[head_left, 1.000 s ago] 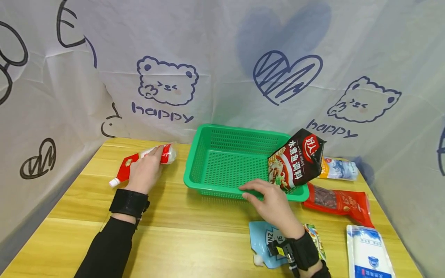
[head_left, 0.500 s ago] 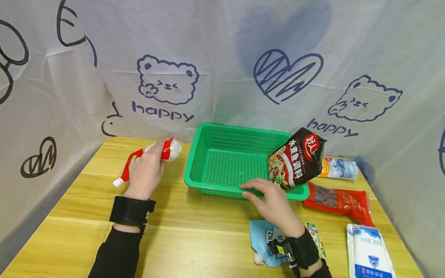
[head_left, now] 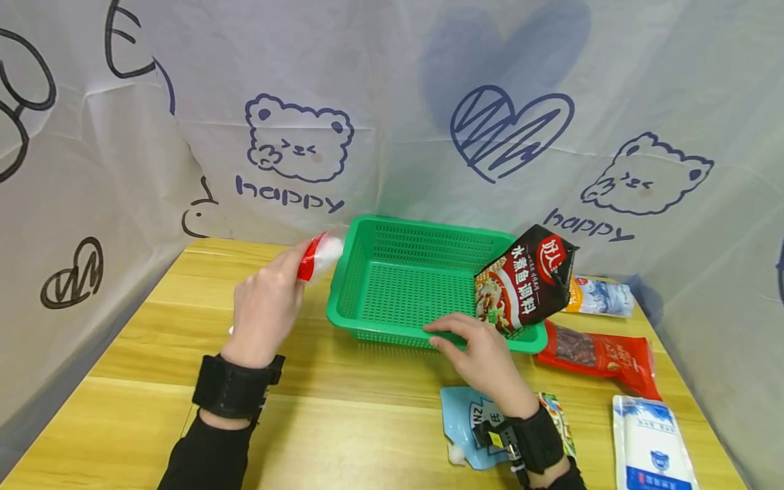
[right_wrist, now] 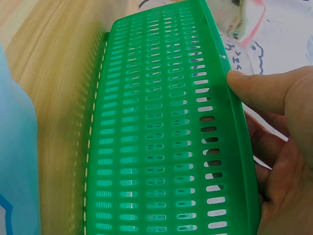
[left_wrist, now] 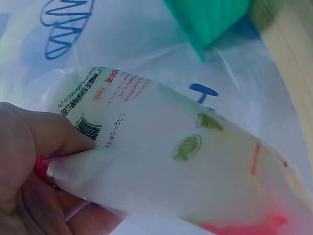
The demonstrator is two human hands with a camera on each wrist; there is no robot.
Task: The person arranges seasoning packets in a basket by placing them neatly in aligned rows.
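My left hand (head_left: 269, 309) grips a soft squeeze tube (head_left: 321, 256) with red and white print, raised just left of the green basket (head_left: 380, 329). In the left wrist view the thumb presses on the tube's (left_wrist: 156, 152) pale, printed side, with the fingers behind it. My right hand (head_left: 486, 357) pinches the basket's front rim. The right wrist view shows its thumb on the outer side of the basket wall (right_wrist: 166, 122) and the fingers on the inner side. A black seasoning packet (head_left: 527, 279) leans upright in the basket's right end.
Right of the basket lie a red snack bag (head_left: 603, 354), an orange and blue packet (head_left: 600, 297) and a white and blue pouch (head_left: 654, 442). A light blue spouted pouch (head_left: 462, 415) and a colourful packet (head_left: 557, 415) lie under the right forearm. A printed cloth (head_left: 392, 102) hangs behind the table.
My left hand has lifted the squeeze tube off the table and brought it rightward, up to the basket's left edge. The right hand stays at the basket's rim.
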